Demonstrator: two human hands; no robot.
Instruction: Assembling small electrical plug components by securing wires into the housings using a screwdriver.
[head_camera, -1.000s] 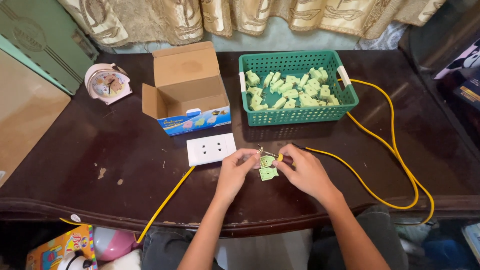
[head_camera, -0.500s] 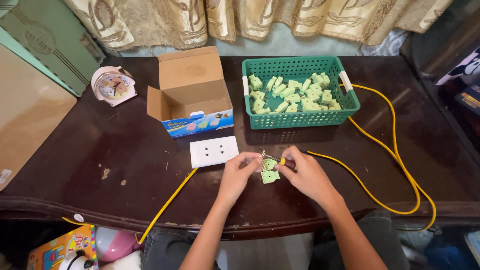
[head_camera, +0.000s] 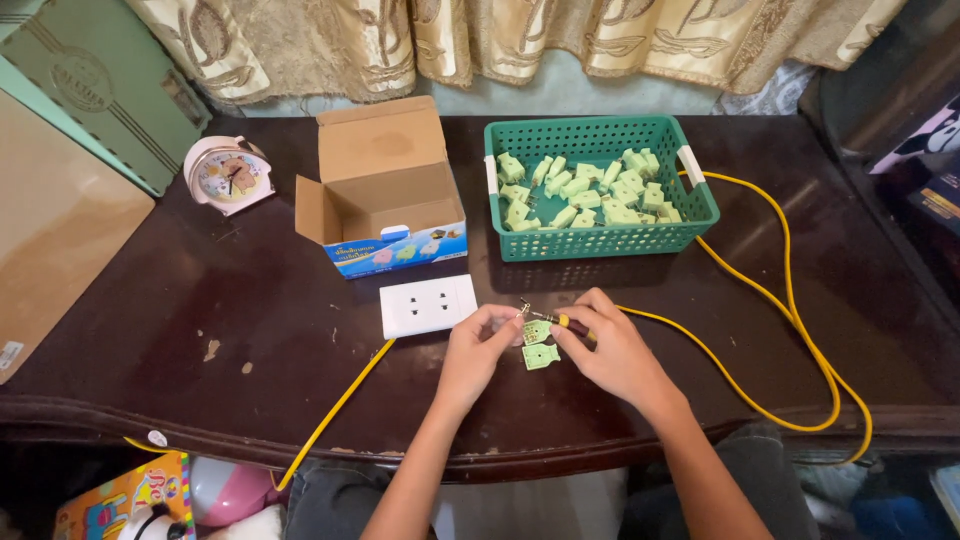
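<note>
Both hands meet at the front middle of a dark wooden table (head_camera: 250, 330). My left hand (head_camera: 476, 350) pinches a small light green plug piece (head_camera: 537, 330) from the left. My right hand (head_camera: 612, 348) grips a small screwdriver (head_camera: 566, 322) with a dark and yellow handle, its tip at that piece. A second green plug piece (head_camera: 541, 357) lies on the table just below, between the hands. A white double socket plate (head_camera: 428, 305) lies just left of my left hand, with a yellow cable (head_camera: 790, 310) looping round the table's right side.
A green plastic basket (head_camera: 600, 243) holding several green plug pieces stands behind the hands. An open cardboard box (head_camera: 383, 190) sits left of it, a small pink alarm clock (head_camera: 226, 175) further left. Curtains hang at the back; toys lie under the table's front edge.
The hands stay in the same place, working on the green piece. The view has shifted slightly.
</note>
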